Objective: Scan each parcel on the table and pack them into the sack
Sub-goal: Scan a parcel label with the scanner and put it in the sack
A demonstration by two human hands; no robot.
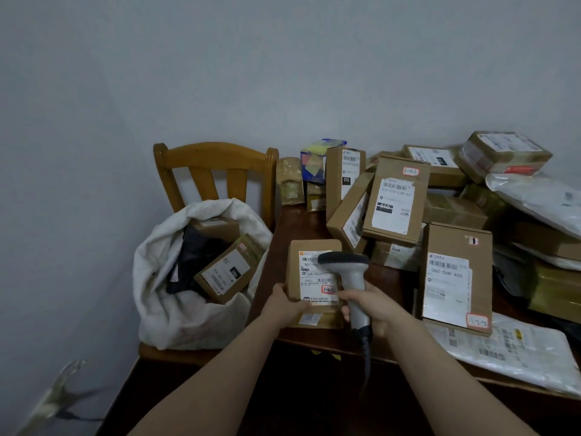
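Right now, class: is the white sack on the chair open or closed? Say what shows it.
Open. The sack has its mouth spread wide; a labelled parcel and a dark packet show inside.

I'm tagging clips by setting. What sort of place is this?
Probably a small home or back-room parcel-sorting spot: labelled parcels heaped on a wooden table, a white sack on a wooden chair, a handheld scanner in the right hand.

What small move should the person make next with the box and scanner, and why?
Probably trigger the scanner at the label on the box. The left hand props the box with its label facing the camera. The right hand grips the scanner, whose head sits just over the barcode. The sack stands open at the left.
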